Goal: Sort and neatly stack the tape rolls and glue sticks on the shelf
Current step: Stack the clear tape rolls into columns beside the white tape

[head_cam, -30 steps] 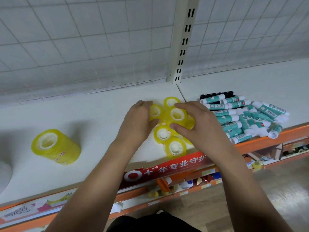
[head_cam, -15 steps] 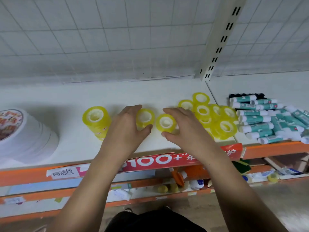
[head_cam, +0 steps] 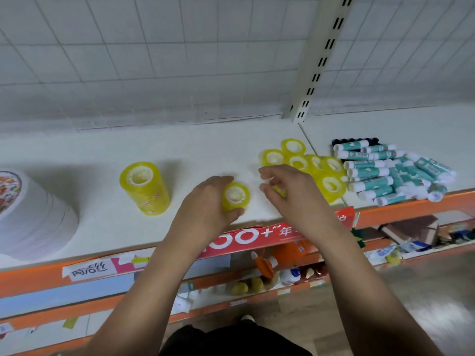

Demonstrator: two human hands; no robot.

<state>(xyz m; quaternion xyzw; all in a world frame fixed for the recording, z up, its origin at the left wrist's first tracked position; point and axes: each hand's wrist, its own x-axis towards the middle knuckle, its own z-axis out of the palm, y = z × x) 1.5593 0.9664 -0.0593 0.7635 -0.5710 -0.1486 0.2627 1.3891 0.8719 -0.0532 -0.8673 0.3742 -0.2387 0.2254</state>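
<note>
Two yellow rolls, held one in each hand half a second ago, now appear as one short stack [head_cam: 235,197] on the shelf [head_cam: 102,150], and the left hand [head_cam: 205,204] grips it with fingers and thumb curled around its sides. The right hand [head_cam: 290,196] is back at the loose pile of tape rolls [head_cam: 312,164]. Its fingers are curved over something yellow at the pile's near edge, but I cannot tell if it already pinches a roll or only reaches. I judge that one pair is joined and the next roll is being fetched. The short stack stands between the tall stack [head_cam: 144,188] on the left and the pile, near the front edge of the shelf. Several rolls in the pile lie unsorted, some overlapping. The glue sticks [head_cam: 372,173] lie in a heap just beside the pile on the right, not yet tidy, so a careless pull may disturb them. A white round stack [head_cam: 38,222] stands far left, well apart. A slotted post [head_cam: 317,60] rises behind the pile.
</note>
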